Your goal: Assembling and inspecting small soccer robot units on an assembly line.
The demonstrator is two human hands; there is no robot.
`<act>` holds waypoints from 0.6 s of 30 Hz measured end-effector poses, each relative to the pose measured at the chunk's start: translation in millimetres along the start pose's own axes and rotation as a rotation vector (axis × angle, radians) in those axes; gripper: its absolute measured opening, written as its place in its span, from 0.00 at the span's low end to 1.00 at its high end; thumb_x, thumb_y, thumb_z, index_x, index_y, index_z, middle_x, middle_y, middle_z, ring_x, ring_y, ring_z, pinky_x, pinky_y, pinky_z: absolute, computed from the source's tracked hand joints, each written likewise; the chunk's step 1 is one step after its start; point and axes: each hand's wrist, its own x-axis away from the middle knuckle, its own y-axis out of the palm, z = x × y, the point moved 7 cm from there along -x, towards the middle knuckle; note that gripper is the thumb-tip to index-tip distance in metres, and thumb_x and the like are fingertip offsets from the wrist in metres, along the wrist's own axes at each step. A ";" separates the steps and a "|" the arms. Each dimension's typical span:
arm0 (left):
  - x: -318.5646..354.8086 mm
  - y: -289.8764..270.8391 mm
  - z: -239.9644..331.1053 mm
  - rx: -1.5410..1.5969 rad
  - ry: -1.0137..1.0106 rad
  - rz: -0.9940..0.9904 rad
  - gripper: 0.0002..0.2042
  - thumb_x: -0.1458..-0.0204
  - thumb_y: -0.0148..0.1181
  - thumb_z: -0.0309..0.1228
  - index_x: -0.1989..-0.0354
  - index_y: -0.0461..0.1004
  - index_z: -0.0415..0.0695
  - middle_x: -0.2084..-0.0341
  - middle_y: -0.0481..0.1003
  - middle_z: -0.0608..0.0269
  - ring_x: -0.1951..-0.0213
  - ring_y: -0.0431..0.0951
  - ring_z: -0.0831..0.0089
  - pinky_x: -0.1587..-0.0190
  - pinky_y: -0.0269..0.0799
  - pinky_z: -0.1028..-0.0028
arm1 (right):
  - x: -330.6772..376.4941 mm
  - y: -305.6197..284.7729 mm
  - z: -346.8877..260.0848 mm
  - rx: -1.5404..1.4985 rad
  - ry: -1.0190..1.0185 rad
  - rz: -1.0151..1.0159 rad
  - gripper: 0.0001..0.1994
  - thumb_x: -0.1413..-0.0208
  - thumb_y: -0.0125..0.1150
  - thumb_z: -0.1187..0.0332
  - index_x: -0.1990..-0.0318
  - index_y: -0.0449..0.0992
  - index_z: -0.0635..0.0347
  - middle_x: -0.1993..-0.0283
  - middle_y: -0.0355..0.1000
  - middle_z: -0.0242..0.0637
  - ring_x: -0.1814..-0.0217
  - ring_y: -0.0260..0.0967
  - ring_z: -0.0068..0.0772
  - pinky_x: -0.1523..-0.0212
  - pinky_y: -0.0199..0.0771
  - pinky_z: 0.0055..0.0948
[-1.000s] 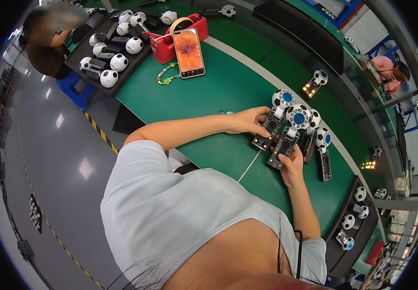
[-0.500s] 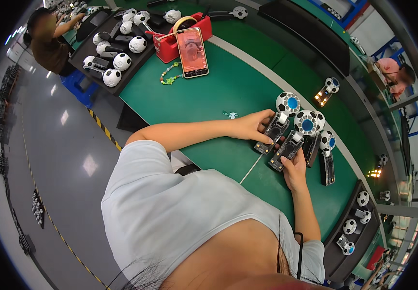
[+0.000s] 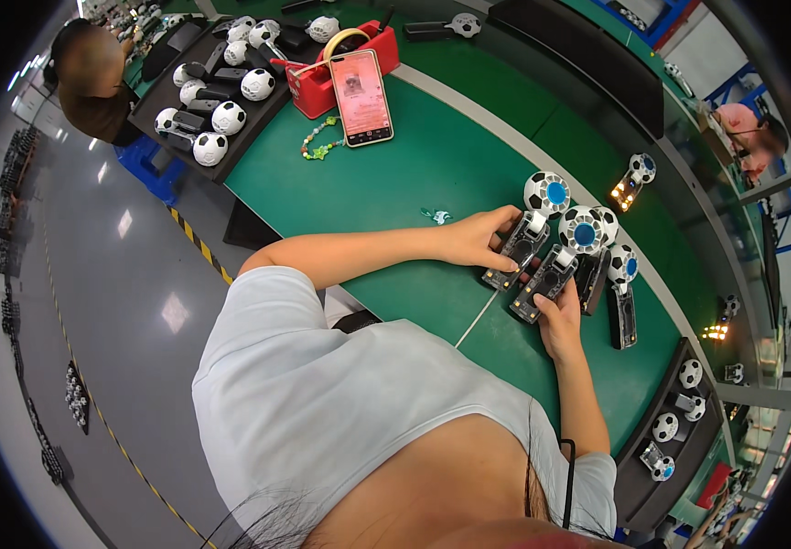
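Observation:
In my left hand (image 3: 479,240) is a handheld fan (image 3: 518,249) with a black handle and a soccer-ball head with a blue centre. My right hand (image 3: 561,327), thumb on the handle, grips a similar fan (image 3: 543,285) close beside it, tilted the same way. Both handles show their dark inner side with small light spots. Behind the right one, partly hidden, is another fan (image 3: 594,280). One more fan (image 3: 624,313) lies on the green table just right of my right hand.
A phone (image 3: 364,99) leans against a red tape dispenser (image 3: 317,90), near a beaded strap (image 3: 315,145). Black trays of fans stand at the left (image 3: 159,99) and right (image 3: 629,501). A dark green strip (image 3: 542,119) beyond the table carries fans, some lit. Other people sit nearby.
The fans on the dark green strip have shifted a little to the right. The phone's screen picture differs. My hands and the two held fans stay almost still.

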 end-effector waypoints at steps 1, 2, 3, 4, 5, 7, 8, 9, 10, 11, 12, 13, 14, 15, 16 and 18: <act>0.1 -0.1 0.5 0.000 -0.003 0.001 0.32 0.55 0.61 0.18 0.43 0.51 0.36 0.55 0.70 0.47 0.61 0.79 0.65 0.62 0.77 0.75 | 0.0 0.0 -0.2 0.001 -0.001 0.001 0.31 0.49 0.51 0.81 0.36 0.51 0.60 0.37 0.58 0.48 0.39 0.63 0.44 0.44 0.68 0.35; 0.3 -0.1 0.8 0.000 -0.006 0.002 0.32 0.55 0.61 0.18 0.43 0.51 0.36 0.55 0.70 0.47 0.62 0.79 0.65 0.63 0.77 0.75 | 0.1 -0.1 -0.3 0.002 -0.003 0.002 0.31 0.49 0.51 0.81 0.36 0.51 0.60 0.37 0.58 0.48 0.39 0.63 0.44 0.44 0.68 0.35; 0.6 0.0 0.8 -0.001 -0.009 0.002 0.32 0.56 0.61 0.18 0.43 0.51 0.35 0.56 0.70 0.48 0.62 0.79 0.65 0.63 0.76 0.75 | 0.3 -0.1 -0.4 0.002 -0.005 0.002 0.31 0.49 0.51 0.81 0.36 0.51 0.60 0.37 0.59 0.48 0.39 0.63 0.44 0.44 0.68 0.35; 0.7 -0.3 0.5 0.000 -0.009 0.001 0.32 0.56 0.61 0.18 0.43 0.51 0.35 0.56 0.70 0.48 0.62 0.79 0.65 0.63 0.76 0.75 | -0.1 0.0 -0.1 0.003 -0.005 0.003 0.31 0.49 0.51 0.81 0.36 0.51 0.60 0.37 0.59 0.48 0.39 0.63 0.44 0.44 0.68 0.35; 0.9 -0.9 0.1 -0.004 -0.007 0.005 0.32 0.56 0.61 0.18 0.43 0.51 0.35 0.56 0.70 0.48 0.63 0.79 0.66 0.64 0.76 0.75 | -0.5 -0.1 0.5 0.011 -0.006 0.007 0.31 0.50 0.51 0.80 0.36 0.51 0.60 0.38 0.60 0.48 0.40 0.64 0.43 0.44 0.67 0.35; 1.1 -2.0 -0.7 -0.009 -0.005 0.013 0.32 0.56 0.61 0.18 0.43 0.51 0.35 0.56 0.70 0.48 0.64 0.79 0.67 0.65 0.76 0.76 | -1.3 -0.4 1.9 0.028 -0.007 0.014 0.31 0.50 0.51 0.80 0.37 0.52 0.60 0.39 0.62 0.48 0.41 0.65 0.43 0.43 0.67 0.36; 1.0 -2.7 -0.9 -0.012 -0.003 0.017 0.32 0.56 0.62 0.18 0.43 0.51 0.35 0.56 0.70 0.48 0.64 0.78 0.67 0.65 0.76 0.76 | -1.8 -0.7 2.4 0.036 -0.008 0.018 0.31 0.51 0.50 0.80 0.37 0.53 0.61 0.40 0.63 0.48 0.41 0.65 0.43 0.43 0.67 0.36; 1.2 -2.6 -1.0 -0.011 -0.004 0.017 0.32 0.56 0.62 0.18 0.43 0.51 0.35 0.56 0.70 0.48 0.64 0.78 0.67 0.65 0.76 0.76 | -1.8 -0.9 2.9 0.036 -0.007 0.018 0.31 0.51 0.50 0.80 0.37 0.53 0.61 0.40 0.63 0.48 0.41 0.65 0.43 0.43 0.67 0.36; 1.3 -2.6 -0.7 -0.013 -0.002 0.018 0.32 0.56 0.62 0.18 0.43 0.51 0.35 0.57 0.69 0.48 0.65 0.78 0.68 0.66 0.76 0.76 | -2.0 -1.0 2.8 0.041 -0.012 0.013 0.31 0.51 0.50 0.80 0.37 0.53 0.60 0.41 0.63 0.49 0.41 0.65 0.43 0.43 0.67 0.36; 1.3 -2.6 -0.3 -0.015 0.000 0.019 0.33 0.56 0.62 0.18 0.43 0.51 0.35 0.57 0.69 0.48 0.65 0.78 0.68 0.66 0.76 0.76 | -2.1 -1.1 2.7 0.045 -0.018 0.009 0.31 0.51 0.50 0.80 0.37 0.53 0.60 0.41 0.63 0.49 0.41 0.65 0.43 0.43 0.67 0.36; 1.3 -2.6 -0.1 -0.017 0.001 0.020 0.33 0.56 0.62 0.18 0.43 0.51 0.35 0.57 0.69 0.48 0.66 0.78 0.69 0.67 0.76 0.76 | -2.2 -1.2 2.5 0.049 -0.023 0.005 0.31 0.51 0.50 0.80 0.37 0.53 0.60 0.41 0.64 0.49 0.42 0.65 0.43 0.43 0.67 0.36; 1.3 -2.6 0.0 -0.019 0.003 0.021 0.33 0.56 0.62 0.18 0.43 0.51 0.35 0.57 0.69 0.48 0.66 0.78 0.69 0.67 0.75 0.76 | -2.3 -1.3 2.1 0.053 -0.028 0.000 0.31 0.51 0.50 0.80 0.37 0.53 0.60 0.42 0.64 0.49 0.42 0.66 0.43 0.43 0.67 0.36; 1.4 -3.1 -0.5 -0.018 0.003 0.022 0.33 0.56 0.62 0.18 0.43 0.51 0.35 0.57 0.69 0.48 0.66 0.78 0.69 0.67 0.75 0.76 | -2.6 -1.3 2.2 0.054 -0.027 0.000 0.31 0.51 0.50 0.80 0.37 0.53 0.60 0.42 0.64 0.49 0.42 0.66 0.43 0.43 0.67 0.36; 1.4 -3.6 -1.1 -0.022 0.003 0.023 0.33 0.57 0.62 0.18 0.43 0.51 0.35 0.57 0.69 0.48 0.67 0.78 0.69 0.67 0.75 0.76 | -2.9 -0.8 1.6 0.065 -0.031 -0.006 0.31 0.51 0.50 0.80 0.37 0.53 0.60 0.42 0.64 0.49 0.42 0.66 0.43 0.43 0.67 0.36; 1.4 -4.2 -1.7 -0.027 0.004 0.024 0.33 0.57 0.62 0.18 0.43 0.51 0.35 0.58 0.69 0.48 0.67 0.78 0.69 0.68 0.75 0.76 | -3.1 -0.3 0.9 0.075 -0.034 -0.013 0.30 0.51 0.50 0.80 0.37 0.53 0.60 0.42 0.64 0.50 0.42 0.66 0.43 0.43 0.67 0.36; 1.6 -5.2 -2.6 -0.036 0.005 0.026 0.33 0.57 0.62 0.18 0.43 0.51 0.35 0.58 0.70 0.49 0.68 0.77 0.70 0.68 0.75 0.77 | -3.9 0.9 0.0 0.097 -0.042 -0.026 0.30 0.51 0.50 0.80 0.37 0.53 0.60 0.42 0.64 0.50 0.42 0.66 0.43 0.43 0.67 0.36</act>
